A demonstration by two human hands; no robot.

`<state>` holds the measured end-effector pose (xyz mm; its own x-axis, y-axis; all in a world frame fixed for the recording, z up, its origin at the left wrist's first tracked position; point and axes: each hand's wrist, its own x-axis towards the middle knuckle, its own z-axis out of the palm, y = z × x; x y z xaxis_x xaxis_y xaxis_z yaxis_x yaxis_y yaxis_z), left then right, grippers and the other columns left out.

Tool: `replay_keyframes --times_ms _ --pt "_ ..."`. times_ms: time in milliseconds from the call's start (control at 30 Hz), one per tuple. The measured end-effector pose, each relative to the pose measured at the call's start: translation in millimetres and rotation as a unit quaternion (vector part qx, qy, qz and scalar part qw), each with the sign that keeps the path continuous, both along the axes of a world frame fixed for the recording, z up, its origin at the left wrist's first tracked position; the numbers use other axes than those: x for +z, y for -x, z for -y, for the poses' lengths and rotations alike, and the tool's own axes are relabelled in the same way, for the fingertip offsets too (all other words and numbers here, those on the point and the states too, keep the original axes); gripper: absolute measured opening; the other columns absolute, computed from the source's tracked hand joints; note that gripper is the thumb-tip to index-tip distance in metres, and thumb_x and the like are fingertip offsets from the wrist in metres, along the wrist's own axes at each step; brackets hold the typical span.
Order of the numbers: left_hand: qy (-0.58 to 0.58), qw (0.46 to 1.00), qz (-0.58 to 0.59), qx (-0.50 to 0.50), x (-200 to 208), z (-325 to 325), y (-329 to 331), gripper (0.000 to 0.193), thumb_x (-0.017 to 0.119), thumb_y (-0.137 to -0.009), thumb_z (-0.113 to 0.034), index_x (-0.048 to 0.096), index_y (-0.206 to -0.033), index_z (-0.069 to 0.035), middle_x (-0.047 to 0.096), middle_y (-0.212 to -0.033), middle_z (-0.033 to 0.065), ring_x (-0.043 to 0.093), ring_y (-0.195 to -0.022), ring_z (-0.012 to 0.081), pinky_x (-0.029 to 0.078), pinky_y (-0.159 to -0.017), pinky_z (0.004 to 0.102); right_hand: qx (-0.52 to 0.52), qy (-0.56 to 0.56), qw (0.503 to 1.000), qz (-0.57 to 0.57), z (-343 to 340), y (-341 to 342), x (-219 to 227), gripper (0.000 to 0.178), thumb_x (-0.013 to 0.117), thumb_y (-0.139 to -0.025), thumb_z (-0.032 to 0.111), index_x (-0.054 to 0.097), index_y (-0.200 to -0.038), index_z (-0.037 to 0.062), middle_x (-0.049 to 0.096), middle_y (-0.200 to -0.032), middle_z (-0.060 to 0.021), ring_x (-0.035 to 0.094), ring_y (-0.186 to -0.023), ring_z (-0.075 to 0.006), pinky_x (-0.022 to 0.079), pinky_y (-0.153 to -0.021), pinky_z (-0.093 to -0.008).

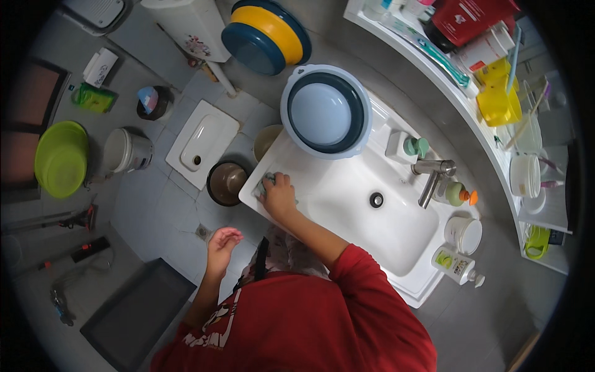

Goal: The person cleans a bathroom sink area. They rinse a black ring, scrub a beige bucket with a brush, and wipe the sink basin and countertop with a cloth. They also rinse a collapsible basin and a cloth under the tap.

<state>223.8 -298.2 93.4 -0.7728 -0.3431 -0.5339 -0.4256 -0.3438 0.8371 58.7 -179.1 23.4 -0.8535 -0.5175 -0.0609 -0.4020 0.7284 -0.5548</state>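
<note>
Right hand (279, 195) presses green sponge (268, 180) on white washbasin (347, 214) rim corner; left hand (222, 242) free, loosely open. Basin bowl apparently untouched; wiping looks early.

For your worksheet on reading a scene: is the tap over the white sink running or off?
Off, as far as the picture shows: no stream falls from the metal tap, and the sink basin around the drain looks bare.

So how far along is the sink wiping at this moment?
Early to midway, as far as can be judged. The right hand presses a greenish cloth on the sink's left front corner; the left hand hangs free and empty over the floor. The white bowl looks clean, though wetness is hard to tell. Left untouched: the rim around the tap, where bottles and a basin sit.
</note>
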Motion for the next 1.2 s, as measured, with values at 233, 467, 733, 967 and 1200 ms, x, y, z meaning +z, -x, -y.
replay_keyframes --times_ms 233,467,733,967,1200 --pt "-0.023 0.999 0.0 -0.021 -1.8 -11.5 10.3 0.017 0.048 -0.084 -0.001 0.051 -0.1 -0.001 0.057 -0.095 0.0079 0.056 -0.089 0.0173 0.044 -0.081 0.0279 0.152 -0.04 0.987 0.04 -18.5 4.2 8.3 0.026 0.055 -0.07 0.015 0.065 -0.094 0.0203 0.05 -0.096 -0.0098 0.047 -0.096 -0.029 0.044 -0.072 -0.0417" --pt "-0.023 0.999 -0.005 -0.037 4.4 -20.5 15.4 0.018 0.048 -0.082 0.005 0.05 -0.099 0.002 0.057 -0.096 0.0096 0.056 -0.09 0.0174 0.044 -0.083 0.0276 0.108 -0.047 0.989 0.087 -161.0 -50.7 25.3 0.035 0.062 -0.064 0.017 0.063 -0.098 0.019 0.05 -0.098 -0.0127 0.048 -0.096 -0.0323 0.044 -0.074 -0.0415" --pt "-0.002 0.999 -0.018 -0.051 -1.3 -12.0 7.7 0.017 0.048 -0.083 0.0 0.051 -0.1 0.0 0.057 -0.096 0.0086 0.057 -0.089 0.0175 0.044 -0.079 0.0272 0.006 0.073 0.866 0.494 -215.6 -9.5 42.7 0.036 0.056 -0.068 0.006 0.059 -0.103 0.0119 0.056 -0.088 -0.008 0.054 -0.081 -0.0219 0.042 -0.078 -0.0315" --pt "0.003 1.0 -0.018 -0.008 4.6 7.4 -9.8 0.016 0.048 -0.084 0.0 0.051 -0.099 -0.003 0.057 -0.096 0.0079 0.057 -0.091 0.0181 0.044 -0.08 0.0281 0.045 0.225 0.91 0.344 -46.5 50.2 24.4 0.029 0.058 -0.074 0.013 0.054 -0.101 0.0056 0.05 -0.101 -0.0127 0.049 -0.097 -0.023 0.042 -0.079 -0.0335" --pt "-0.002 0.999 0.015 0.048 -5.3 13.4 -35.6 0.017 0.05 -0.082 -0.001 0.052 -0.099 -0.004 0.057 -0.095 0.0068 0.056 -0.088 0.0169 0.043 -0.08 0.0274 0.069 0.108 0.991 -0.031 31.3 -19.8 11.7 0.045 0.069 -0.06 0.014 0.055 -0.102 0.0151 0.045 -0.108 -0.0145 0.044 -0.096 -0.0374 0.043 -0.077 -0.045"
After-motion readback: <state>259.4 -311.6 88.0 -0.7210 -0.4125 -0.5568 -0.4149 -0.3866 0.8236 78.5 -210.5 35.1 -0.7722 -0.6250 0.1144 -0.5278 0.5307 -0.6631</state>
